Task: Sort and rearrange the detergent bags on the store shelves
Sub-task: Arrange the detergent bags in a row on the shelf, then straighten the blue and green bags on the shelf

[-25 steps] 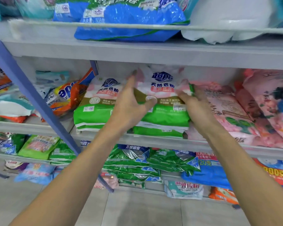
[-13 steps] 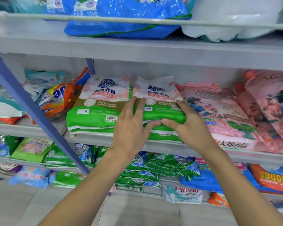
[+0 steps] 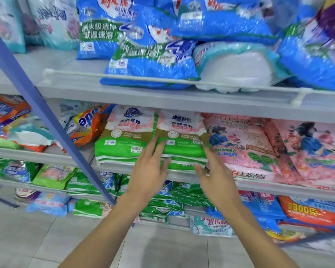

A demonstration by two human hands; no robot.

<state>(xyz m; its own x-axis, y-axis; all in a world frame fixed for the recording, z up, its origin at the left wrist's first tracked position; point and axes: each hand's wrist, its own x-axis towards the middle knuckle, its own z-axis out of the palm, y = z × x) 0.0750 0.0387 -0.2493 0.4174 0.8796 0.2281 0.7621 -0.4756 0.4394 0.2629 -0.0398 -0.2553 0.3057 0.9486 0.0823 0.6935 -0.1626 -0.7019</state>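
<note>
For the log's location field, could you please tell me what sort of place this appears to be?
Most likely a shop's laundry aisle: tiered grey metal shelves hold stacked green-and-white plastic detergent bags bearing white price stickers, with pink floral plastic bags beside them.

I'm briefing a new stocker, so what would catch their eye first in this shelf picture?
The left hand and right hand, both open, flank the front of a green stack on the middle shelf. Pink bags lie to its right, and blue bags crowd the top shelf.
</note>
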